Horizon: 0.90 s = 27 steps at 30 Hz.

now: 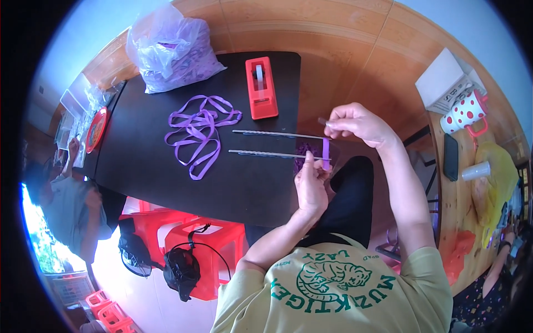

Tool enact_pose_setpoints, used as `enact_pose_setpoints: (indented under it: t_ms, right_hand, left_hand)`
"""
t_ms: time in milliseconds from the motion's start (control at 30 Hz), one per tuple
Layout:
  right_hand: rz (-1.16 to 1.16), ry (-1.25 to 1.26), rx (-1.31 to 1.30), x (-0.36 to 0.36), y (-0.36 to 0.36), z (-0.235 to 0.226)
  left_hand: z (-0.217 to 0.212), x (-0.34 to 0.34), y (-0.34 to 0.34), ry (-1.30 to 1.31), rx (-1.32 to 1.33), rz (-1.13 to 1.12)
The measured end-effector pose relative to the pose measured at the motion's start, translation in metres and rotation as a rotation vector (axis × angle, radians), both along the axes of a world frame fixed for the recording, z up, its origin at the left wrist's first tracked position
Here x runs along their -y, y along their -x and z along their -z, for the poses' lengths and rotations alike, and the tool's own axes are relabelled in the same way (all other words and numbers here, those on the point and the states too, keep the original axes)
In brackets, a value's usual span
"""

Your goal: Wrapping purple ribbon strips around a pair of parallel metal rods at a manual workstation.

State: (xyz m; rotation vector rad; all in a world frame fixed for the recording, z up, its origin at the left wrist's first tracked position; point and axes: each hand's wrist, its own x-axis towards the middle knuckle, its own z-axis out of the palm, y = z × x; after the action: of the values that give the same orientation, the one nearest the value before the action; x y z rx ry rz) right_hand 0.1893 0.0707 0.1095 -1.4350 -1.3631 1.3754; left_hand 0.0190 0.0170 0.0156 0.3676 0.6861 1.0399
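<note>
Two thin metal rods (266,153) lie side by side, reaching past the right edge of the black table. A purple ribbon band (326,151) spans their near-body ends. My left hand (312,188) pinches the ribbon at the lower rod, its thumb against the rod. Just above the upper rod, my right hand (355,125) is closed in a pinch; a short dark strip sticks out from its fingertips, too small to name. Left of the rods, a long purple ribbon (200,130) is heaped in loose loops. Beyond the upper rod stands a red tape dispenser (261,89).
The black table (244,191) bears a stuffed plastic bag (172,53). A red round tray (96,130) is farther left. Red stools (208,238) with black fans stand below. A wooden table (436,233) at right holds a dotted mug (465,112) and phone (451,157). Other people sit at both sides.
</note>
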Motion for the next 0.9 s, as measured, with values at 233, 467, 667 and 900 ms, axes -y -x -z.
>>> enact_pose_setpoints:
  t_ms: [233,467,667,900]
  right_hand:
    - [-0.200,0.160,-0.116,0.017,-0.016,0.036]
    - [-0.235,0.176,-0.146,0.011,-0.015,0.048]
    - [-0.237,0.175,-0.141,0.009,-0.015,0.050]
    - [-0.241,0.133,-0.133,0.009,-0.016,0.053]
  left_hand:
    - [0.009,-0.009,-0.010,0.079,0.091,-0.049]
    - [0.000,-0.011,-0.013,0.075,0.018,-0.029]
    - [-0.001,-0.017,-0.022,0.082,-0.008,-0.117]
    - [0.004,-0.019,-0.030,0.045,-0.060,-0.177]
